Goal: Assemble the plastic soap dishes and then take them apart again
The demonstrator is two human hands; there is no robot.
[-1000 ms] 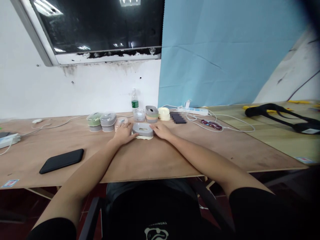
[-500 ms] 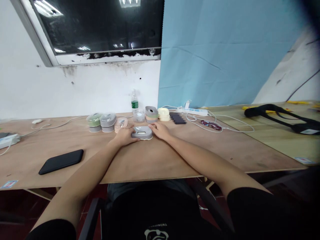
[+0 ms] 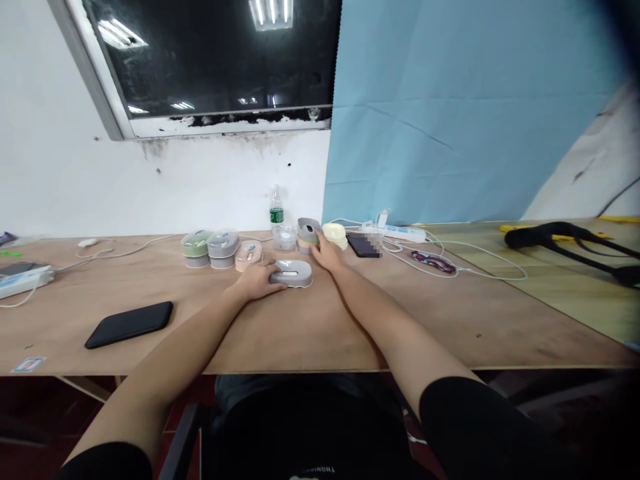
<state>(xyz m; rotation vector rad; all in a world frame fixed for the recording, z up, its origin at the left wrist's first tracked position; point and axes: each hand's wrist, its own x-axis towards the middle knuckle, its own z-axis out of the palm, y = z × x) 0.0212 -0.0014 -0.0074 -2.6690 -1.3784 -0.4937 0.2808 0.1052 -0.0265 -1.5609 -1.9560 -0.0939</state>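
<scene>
My left hand point(image 3: 257, 281) is closed round the left end of a grey oval box point(image 3: 295, 273) with a pale slot in its top, which lies on the table. Farther back, my right hand point(image 3: 327, 252) reaches to a stack of oval lids point(image 3: 309, 231), grey on top with green and peach under it. Its thumb and fingers grip the right side of the stack. Left of my left hand stand a peach box point(image 3: 249, 255), a grey box with a clear lid point(image 3: 223, 248) and a green-topped box point(image 3: 195, 248).
Behind are clear plastic containers point(image 3: 285, 237) and a bottle point(image 3: 277, 205). Cream lids point(image 3: 335, 235), a dark phone point(image 3: 361, 245), a power strip point(image 3: 400, 232) and white cables lie to the right. A black case point(image 3: 130, 324) lies front left on the wooden table point(image 3: 310, 333).
My right hand has left the grey oval box and moved back to the stack of lids. My left hand stays on the box. The camera view has shifted slightly.
</scene>
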